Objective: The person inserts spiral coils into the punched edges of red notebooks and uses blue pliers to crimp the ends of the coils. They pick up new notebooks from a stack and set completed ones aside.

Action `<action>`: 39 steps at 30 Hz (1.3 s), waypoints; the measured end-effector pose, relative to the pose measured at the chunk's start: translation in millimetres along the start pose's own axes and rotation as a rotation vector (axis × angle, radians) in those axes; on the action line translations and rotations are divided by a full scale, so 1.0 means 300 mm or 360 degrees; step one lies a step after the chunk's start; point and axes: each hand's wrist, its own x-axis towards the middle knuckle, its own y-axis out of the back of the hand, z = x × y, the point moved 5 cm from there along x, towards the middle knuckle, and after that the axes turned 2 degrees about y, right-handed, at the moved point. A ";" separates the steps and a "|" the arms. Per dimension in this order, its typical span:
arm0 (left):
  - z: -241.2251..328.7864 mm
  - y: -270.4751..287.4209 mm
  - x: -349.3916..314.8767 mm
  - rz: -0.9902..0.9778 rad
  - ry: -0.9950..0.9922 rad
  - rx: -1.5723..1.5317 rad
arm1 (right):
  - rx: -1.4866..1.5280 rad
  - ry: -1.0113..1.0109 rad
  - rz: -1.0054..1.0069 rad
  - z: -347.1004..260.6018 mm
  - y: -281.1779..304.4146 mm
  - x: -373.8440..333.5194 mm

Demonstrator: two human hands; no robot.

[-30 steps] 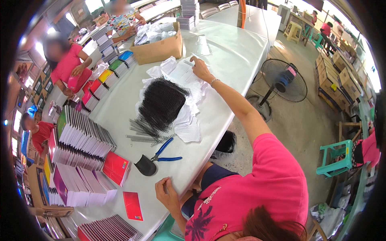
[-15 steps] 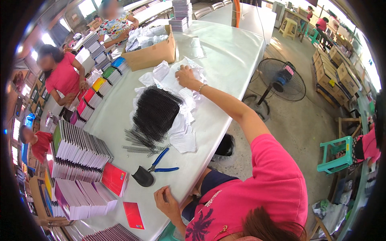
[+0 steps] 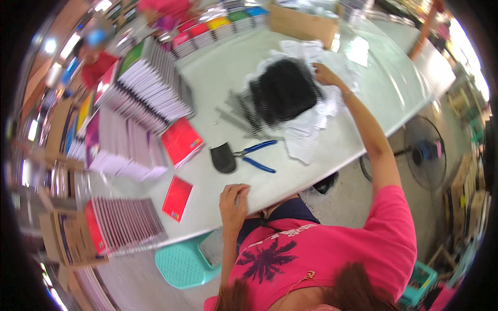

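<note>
A pale-topped bench [image 3: 207, 90] carries everything near the hands. Toward its left stands a tall stack of spiral-bound notebooks [image 3: 155, 78], while a cardboard box [image 3: 303, 25] sits at the far side. Crumpled white paper [image 3: 303, 142] spreads under a dense heap of black coils [image 3: 288, 90], right of the bench's middle. A red-covered notebook [image 3: 181, 141] lies beside the stack. Nearer the edge, blue-handled pliers [image 3: 261, 146] have their head against a dark curved piece [image 3: 223, 158]. The left hand [image 3: 233, 205] rests at the bench edge, fingers loosely curled; whether the fingertips meet cannot be told. The right hand [image 3: 327, 75] is at the heap's right side, blurred, its grip unclear. Smallest, loose coils [image 3: 241, 111] lie left of the heap.
</note>
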 end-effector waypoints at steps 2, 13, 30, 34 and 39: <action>-0.009 0.048 -0.033 0.0039 0.0079 0.0030 | 0.0311 -0.0190 -0.0109 -0.098 -0.080 0.016; 0.025 -0.003 -0.022 0.0080 0.0029 0.0077 | -0.0195 0.0119 0.0082 0.036 -0.002 0.013; 0.034 -0.002 -0.028 0.0079 -0.0035 0.0217 | -0.0025 -0.0104 -0.0033 -0.136 0.118 -0.229; 0.058 -0.046 0.005 0.0038 -0.0082 0.0182 | 0.0131 -0.0158 0.0410 0.048 0.130 -0.262; 0.041 -0.020 -0.011 0.0053 -0.0051 0.0265 | 0.0209 -0.0225 0.0279 -0.052 0.118 -0.239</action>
